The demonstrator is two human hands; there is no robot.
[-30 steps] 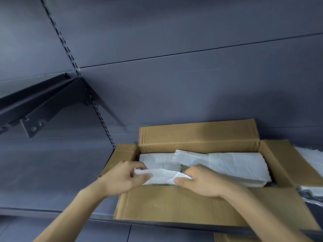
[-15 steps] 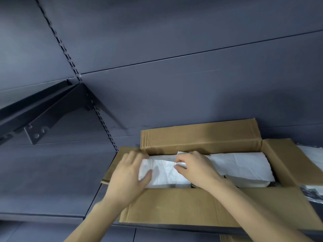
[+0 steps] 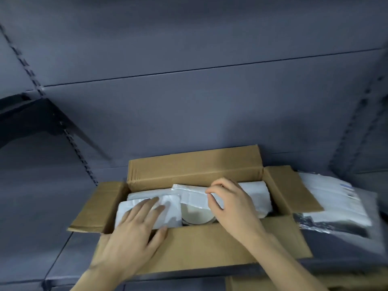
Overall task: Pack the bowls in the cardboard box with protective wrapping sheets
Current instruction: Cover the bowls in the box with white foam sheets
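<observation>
An open cardboard box [image 3: 195, 171] sits on a dark shelf, its flaps folded out. White wrapping sheets [image 3: 256, 196] cover most of the inside. Between two sheets a pale bowl [image 3: 196, 214] shows, partly hidden. My left hand [image 3: 134, 229] lies flat with straight fingers on the left sheet [image 3: 168, 208], pressing it down at the box's near left. My right hand [image 3: 231, 202] pinches the edge of the middle sheet [image 3: 193, 196] between thumb and fingers, above the bowl.
A pile of more white sheets [image 3: 336, 198] lies on crinkled plastic [image 3: 327, 227] just right of the box. A dark shelf bracket [image 3: 37, 120] juts out at the upper left. The grey back panel stands right behind the box.
My left hand moved down and now lies flat on the left sheet. My right hand moved right with the middle sheet's edge, uncovering the bowl. The view shifted.
</observation>
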